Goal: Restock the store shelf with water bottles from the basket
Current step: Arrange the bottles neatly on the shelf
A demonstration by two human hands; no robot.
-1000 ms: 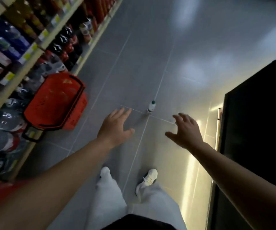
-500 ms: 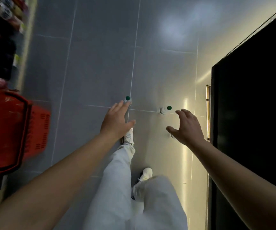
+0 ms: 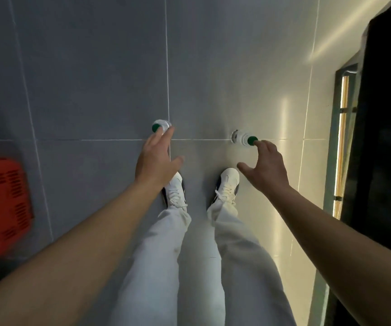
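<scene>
Grey tiled floor (image 3: 95, 67), pale grout lines; dark cabinet (image 3: 387, 137) at right; warm light glare beside it.

No readable text, label, brand, number or sign is found. The two water bottles (image 3: 161, 126) (image 3: 243, 138) are seen from above, green caps only; any labels are hidden. The red basket (image 3: 3, 208) carries no legible marking.

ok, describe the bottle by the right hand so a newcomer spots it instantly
On the grey tiled floor, ahead of the white shoes, stand two green-capped clear bottles. It is the right bottle, on the brighter tile towards the dark cabinet, at the right hand.
</scene>
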